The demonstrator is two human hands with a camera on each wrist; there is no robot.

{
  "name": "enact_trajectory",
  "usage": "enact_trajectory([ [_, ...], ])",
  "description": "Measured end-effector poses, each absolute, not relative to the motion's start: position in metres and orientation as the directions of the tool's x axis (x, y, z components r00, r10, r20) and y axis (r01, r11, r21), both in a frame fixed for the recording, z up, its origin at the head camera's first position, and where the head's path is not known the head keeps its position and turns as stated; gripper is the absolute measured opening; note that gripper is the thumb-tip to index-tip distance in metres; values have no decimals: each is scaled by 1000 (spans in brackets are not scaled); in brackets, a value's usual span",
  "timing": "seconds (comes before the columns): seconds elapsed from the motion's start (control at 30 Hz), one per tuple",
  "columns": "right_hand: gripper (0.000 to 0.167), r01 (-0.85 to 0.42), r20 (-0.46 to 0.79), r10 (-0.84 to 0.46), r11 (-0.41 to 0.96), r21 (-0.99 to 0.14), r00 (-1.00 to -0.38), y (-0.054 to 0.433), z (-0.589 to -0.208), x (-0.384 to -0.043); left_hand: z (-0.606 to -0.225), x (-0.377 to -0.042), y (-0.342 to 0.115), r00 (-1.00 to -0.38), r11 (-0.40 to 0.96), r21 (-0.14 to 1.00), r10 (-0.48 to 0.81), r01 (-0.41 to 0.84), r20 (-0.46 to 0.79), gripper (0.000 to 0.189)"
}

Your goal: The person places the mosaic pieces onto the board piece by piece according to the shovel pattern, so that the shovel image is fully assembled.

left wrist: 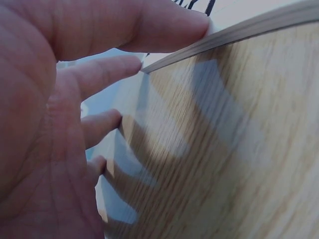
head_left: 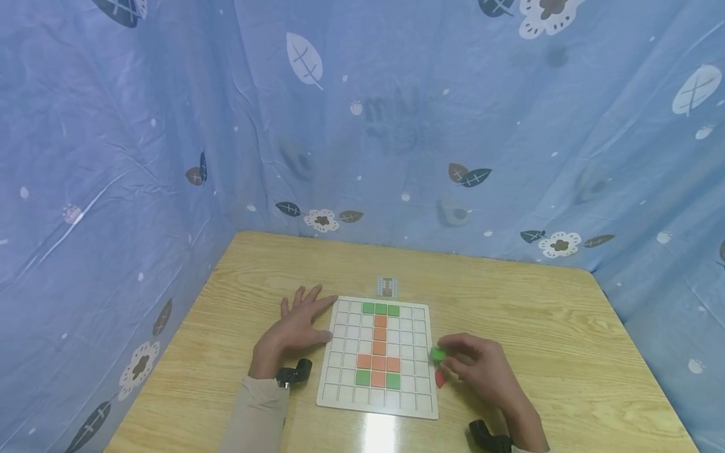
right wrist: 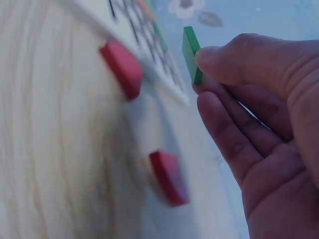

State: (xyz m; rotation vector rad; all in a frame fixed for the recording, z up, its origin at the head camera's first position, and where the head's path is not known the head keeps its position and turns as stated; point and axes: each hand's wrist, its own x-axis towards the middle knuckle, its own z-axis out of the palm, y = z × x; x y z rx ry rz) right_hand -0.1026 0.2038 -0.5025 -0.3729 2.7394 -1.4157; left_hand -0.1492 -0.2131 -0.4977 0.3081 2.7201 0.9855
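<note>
My left hand [head_left: 297, 326] lies at the left edge of a white gridded board [head_left: 334, 358], fingers spread. In the left wrist view its thumb [left wrist: 172, 25] and index fingertip touch the board's edge. Just off the board's right edge, my right hand [head_left: 481, 365] pinches a green square tile [right wrist: 191, 55] between thumb and fingers. On the board, green tiles [head_left: 381, 309] form a short row at the top. Below them runs a column of orange tiles [head_left: 379, 347], widening lower down, with a green tile [head_left: 364, 377] on each side near the bottom.
A small picture card [head_left: 387, 287] with a grid pattern lies behind the board. Two red pieces [right wrist: 123, 68] rest on the wooden table [head_left: 566, 352] beside the board, near my right hand. A blue patterned curtain [head_left: 396, 157] surrounds the table's back and sides.
</note>
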Motion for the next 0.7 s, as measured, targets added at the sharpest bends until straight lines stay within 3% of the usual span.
enact_trajectory([
  [0.33, 29, -150, 30, -233, 517, -843, -972, 188, -484, -85, -498, -149, -213, -952, 753, 648, 268, 113, -146, 87],
  [0.7, 34, -453, 281, -410, 419, -787, -868, 155, -498, -74, -496, -149, -212, -951, 751, 650, 274, 117, -145, 86],
])
